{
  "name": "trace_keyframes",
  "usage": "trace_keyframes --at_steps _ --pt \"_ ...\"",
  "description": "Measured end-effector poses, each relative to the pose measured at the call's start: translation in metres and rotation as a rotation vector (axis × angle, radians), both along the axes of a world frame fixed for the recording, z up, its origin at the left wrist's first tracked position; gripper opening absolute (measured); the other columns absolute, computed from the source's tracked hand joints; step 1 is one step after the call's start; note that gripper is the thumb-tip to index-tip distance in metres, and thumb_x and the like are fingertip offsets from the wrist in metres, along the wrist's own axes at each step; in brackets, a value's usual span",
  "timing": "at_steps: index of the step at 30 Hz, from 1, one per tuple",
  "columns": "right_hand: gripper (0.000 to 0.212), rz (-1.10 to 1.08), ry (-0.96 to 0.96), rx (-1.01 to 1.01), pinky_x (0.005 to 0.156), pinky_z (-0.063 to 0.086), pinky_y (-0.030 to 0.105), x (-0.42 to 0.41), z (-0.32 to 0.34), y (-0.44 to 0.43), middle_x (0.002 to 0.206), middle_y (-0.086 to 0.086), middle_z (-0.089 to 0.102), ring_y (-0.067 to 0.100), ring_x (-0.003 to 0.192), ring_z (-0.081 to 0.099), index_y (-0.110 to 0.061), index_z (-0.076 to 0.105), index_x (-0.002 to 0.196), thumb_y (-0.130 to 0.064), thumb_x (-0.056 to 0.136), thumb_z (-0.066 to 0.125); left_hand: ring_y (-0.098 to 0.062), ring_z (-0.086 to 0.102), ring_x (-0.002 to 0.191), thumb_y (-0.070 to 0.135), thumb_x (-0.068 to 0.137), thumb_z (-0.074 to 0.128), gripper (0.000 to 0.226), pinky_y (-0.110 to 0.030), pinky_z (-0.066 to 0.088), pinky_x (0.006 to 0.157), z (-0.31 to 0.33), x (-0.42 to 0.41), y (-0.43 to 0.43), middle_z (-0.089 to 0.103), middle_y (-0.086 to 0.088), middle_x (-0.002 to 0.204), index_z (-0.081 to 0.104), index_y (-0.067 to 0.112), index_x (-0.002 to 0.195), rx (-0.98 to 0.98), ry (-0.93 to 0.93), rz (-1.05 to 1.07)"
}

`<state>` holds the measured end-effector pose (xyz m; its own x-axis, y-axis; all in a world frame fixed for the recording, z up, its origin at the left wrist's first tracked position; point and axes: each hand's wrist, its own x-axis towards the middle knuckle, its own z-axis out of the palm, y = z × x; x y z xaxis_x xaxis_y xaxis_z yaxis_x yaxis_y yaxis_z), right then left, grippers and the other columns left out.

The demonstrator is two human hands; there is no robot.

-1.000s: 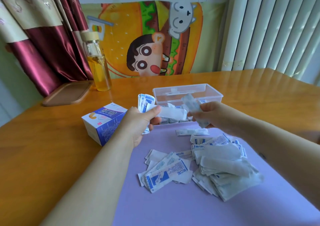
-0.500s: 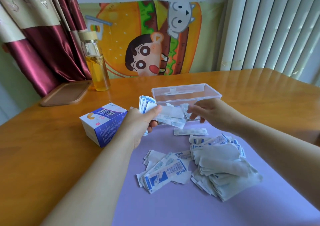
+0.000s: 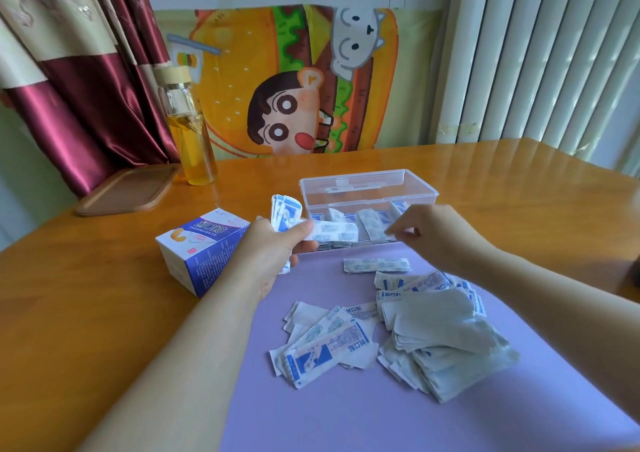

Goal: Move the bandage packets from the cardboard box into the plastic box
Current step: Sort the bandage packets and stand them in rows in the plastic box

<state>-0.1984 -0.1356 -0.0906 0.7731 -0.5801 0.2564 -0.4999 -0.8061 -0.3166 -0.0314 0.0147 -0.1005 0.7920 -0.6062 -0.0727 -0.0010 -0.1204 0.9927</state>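
cardboard box: "创口贴", "CHUANGKOUTIE" | loose bandage packet: "创口贴"

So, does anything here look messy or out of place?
Yes. Many packets lie strewn in loose heaps on the purple mat, outside the cardboard box and the plastic box; one lone packet lies apart, just before the plastic box.

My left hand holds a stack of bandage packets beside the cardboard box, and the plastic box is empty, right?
Not empty: the head view shows several packets lying in the plastic box. The rest holds: the left hand grips a stack of packets beside the cardboard box.
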Motion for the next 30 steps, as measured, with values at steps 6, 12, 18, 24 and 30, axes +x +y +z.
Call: trace_keyframes --at_steps 6,12,18,24,30 --pt "0.043 0.078 0.371 0.043 0.086 0.051 0.041 -0.001 -0.005 0.0 0.123 0.002 0.061 0.025 0.099 0.063 -0.034 0.061 0.122 -0.009 0.093 0.042 -0.006 0.067 0.067 0.028 0.084 0.068 0.037 -0.018 0.043 0.051 0.0 0.0 -0.001 0.068 0.002 0.09 0.053 0.01 0.113 0.008 0.004 0.006" --pt "0.028 0.18 -0.136 0.428 0.067 0.042 0.018 0.004 0.027 0.023 0.088 -0.014 0.068 -0.001 0.071 0.059 -0.025 0.061 0.12 -0.032 0.093 0.054 -0.008 0.042 0.057 0.02 0.084 0.068 0.027 -0.016 0.031 0.042 -0.003 -0.008 -0.003 0.054 -0.004 0.076 0.058 0.004 0.104 -0.014 0.016 -0.156" --pt "0.006 0.133 -0.169 0.504 0.061 0.038 0.028 0.011 0.014 0.014 0.058 -0.012 0.061 0.003 0.054 0.051 -0.026 0.067 0.088 -0.022 0.084 0.069 -0.006 0.035 0.054 0.021 0.087 0.065 0.018 -0.014 0.031 0.041 0.001 -0.015 -0.001 0.052 0.0 0.072 0.055 0.009 0.094 -0.003 0.028 -0.25" --pt "0.026 -0.005 0.155 0.164 0.063 0.041 0.024 0.007 -0.012 0.001 0.103 -0.003 0.066 0.012 0.082 0.056 -0.023 0.067 0.108 -0.033 0.083 0.069 -0.004 0.037 0.052 0.025 0.09 0.062 0.015 -0.013 0.033 0.043 0.007 -0.013 0.003 0.06 0.002 0.078 0.057 0.012 0.097 -0.01 0.073 -0.201" --pt "0.015 0.285 -0.001 0.05 0.064 0.038 0.012 0.01 0.011 0.046 0.092 -0.015 0.062 0.0 0.084 0.054 -0.028 0.07 0.091 -0.039 0.08 0.069 -0.004 0.035 0.051 0.022 0.09 0.062 0.013 -0.012 0.031 0.04 0.01 -0.013 0.003 0.06 0.002 0.076 0.058 0.011 0.095 -0.028 0.065 -0.163"
